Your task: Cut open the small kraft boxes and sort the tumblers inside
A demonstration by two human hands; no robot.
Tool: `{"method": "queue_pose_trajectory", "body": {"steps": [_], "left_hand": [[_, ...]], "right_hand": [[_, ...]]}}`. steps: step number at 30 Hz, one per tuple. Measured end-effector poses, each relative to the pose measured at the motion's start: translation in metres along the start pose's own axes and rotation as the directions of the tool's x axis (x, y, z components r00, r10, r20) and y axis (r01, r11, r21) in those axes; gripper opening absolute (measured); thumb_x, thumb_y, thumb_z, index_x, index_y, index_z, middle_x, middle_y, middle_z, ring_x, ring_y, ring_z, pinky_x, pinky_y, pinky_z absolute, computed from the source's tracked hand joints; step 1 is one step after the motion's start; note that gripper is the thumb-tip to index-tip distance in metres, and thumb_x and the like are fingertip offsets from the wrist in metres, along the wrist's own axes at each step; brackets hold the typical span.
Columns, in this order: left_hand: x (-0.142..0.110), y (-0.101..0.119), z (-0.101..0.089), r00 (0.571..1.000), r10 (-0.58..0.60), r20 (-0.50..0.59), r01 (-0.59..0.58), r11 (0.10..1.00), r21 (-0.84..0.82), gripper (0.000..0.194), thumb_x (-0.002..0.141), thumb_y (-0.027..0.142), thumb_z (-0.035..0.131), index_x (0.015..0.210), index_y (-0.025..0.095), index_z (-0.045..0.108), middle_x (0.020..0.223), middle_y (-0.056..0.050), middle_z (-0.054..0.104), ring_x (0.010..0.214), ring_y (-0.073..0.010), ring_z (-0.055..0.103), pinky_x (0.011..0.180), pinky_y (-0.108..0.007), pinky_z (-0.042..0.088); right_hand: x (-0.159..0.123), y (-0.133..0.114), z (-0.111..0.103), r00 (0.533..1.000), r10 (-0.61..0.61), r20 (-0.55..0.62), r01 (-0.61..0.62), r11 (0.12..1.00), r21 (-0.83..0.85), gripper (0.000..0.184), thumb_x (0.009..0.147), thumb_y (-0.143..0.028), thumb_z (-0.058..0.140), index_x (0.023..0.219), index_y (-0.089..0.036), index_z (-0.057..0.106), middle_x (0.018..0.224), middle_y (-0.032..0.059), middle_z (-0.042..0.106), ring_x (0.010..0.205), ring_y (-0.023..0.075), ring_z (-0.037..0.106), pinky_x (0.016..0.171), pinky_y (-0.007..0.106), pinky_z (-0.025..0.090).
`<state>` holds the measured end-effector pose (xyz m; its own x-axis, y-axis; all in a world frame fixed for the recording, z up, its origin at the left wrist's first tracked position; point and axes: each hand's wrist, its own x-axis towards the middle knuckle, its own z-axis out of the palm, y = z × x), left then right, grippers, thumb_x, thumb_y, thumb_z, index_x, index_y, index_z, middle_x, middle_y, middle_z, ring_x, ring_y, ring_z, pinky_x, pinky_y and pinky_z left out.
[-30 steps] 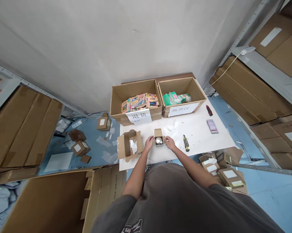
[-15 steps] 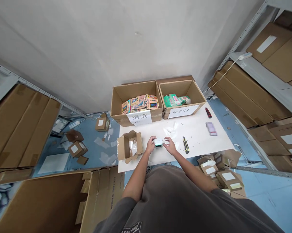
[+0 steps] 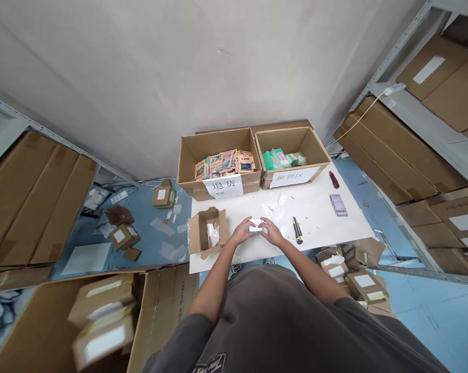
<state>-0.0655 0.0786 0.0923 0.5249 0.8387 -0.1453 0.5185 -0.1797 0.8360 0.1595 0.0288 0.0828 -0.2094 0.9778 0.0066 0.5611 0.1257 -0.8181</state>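
At the front of the white-covered table, a small white box (image 3: 256, 226) is gripped between my two hands. My left hand (image 3: 242, 231) curls its fingers round the left end, and my right hand (image 3: 271, 232) pinches the right end. The fingers cover part of the box. To the left of my hands stands an opened brown carton (image 3: 223, 234), its flaps up and clear plastic wrap (image 3: 213, 235) inside. A black-and-yellow utility knife (image 3: 297, 231) lies right of my right hand. Crumpled clear plastic (image 3: 273, 207) lies just beyond the hands.
Two labelled cartons stand at the back: one of colourful packs (image 3: 228, 163), one of green boxes (image 3: 276, 159). A red cutter (image 3: 334, 180) and a blurred-out purple item (image 3: 338, 205) lie at right. Blurred parcels (image 3: 103, 321) sit in a large carton lower left. Shelves (image 3: 447, 124) flank the table.
The small box has turned, its green side no longer showing, and my hands are closer together round it. Several parcels, smeared by motion, now show in the large carton at lower left.
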Motion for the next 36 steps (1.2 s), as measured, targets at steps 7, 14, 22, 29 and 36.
{"method": "queue_pose_trajectory", "body": {"steps": [7,14,22,29,36], "left_hand": [[-0.007,-0.003,-0.001,0.998,0.062,-0.034,-0.059,0.996,0.073,0.027,0.082,0.022,0.073,0.108,0.028,0.076,0.156,-0.006,0.051,0.142,-0.0308,0.051,0.117,-0.048,0.044],[-0.018,-0.019,0.025,0.975,-0.098,-0.198,0.067,0.985,-0.156,0.072,0.072,0.021,0.075,0.141,0.028,0.053,0.159,-0.012,0.043,0.133,-0.028,0.057,0.102,-0.044,0.055],[0.005,-0.067,0.057,0.937,-0.336,-0.092,0.277,0.88,-0.387,0.09,0.066,0.02,0.079,0.148,0.027,0.04,0.147,-0.016,0.055,0.121,-0.027,0.063,0.091,-0.038,0.056],[0.036,-0.098,0.069,0.938,-0.331,-0.101,0.207,0.771,-0.602,0.089,0.068,0.037,0.084,0.147,0.028,0.042,0.149,-0.016,0.054,0.126,-0.0278,0.06,0.096,-0.04,0.054],[0.036,-0.077,0.064,0.919,-0.368,-0.139,0.215,0.766,-0.605,0.091,0.072,0.038,0.082,0.152,0.029,0.038,0.135,-0.013,0.063,0.109,-0.0254,0.068,0.09,-0.042,0.059]], "right_hand": [[-0.005,0.003,-0.003,0.999,-0.017,0.041,0.017,1.0,0.009,0.019,0.09,-0.027,0.065,0.105,-0.029,0.076,0.154,0.0048,0.052,0.145,0.0309,0.043,0.119,0.057,0.038],[-0.012,0.021,0.003,0.982,0.185,-0.028,-0.173,0.954,0.243,0.074,0.075,-0.028,0.072,0.145,-0.032,0.052,0.162,0.0083,0.041,0.146,0.0312,0.043,0.11,0.051,0.048],[0.013,0.066,0.038,0.898,0.399,0.186,-0.437,0.761,0.48,0.087,0.067,-0.037,0.081,0.146,-0.031,0.045,0.153,0.0135,0.051,0.144,0.0349,0.045,0.108,0.055,0.045],[0.045,0.087,0.065,0.903,0.39,0.181,-0.412,0.662,0.626,0.093,0.065,-0.037,0.083,0.147,-0.032,0.04,0.156,0.0117,0.047,0.143,0.0307,0.046,0.111,0.05,0.044],[0.057,0.07,0.058,0.907,0.396,0.144,-0.388,0.649,0.655,0.085,0.061,-0.029,0.083,0.138,-0.031,0.047,0.132,0.0101,0.063,0.123,0.0302,0.061,0.104,0.051,0.051]]}}
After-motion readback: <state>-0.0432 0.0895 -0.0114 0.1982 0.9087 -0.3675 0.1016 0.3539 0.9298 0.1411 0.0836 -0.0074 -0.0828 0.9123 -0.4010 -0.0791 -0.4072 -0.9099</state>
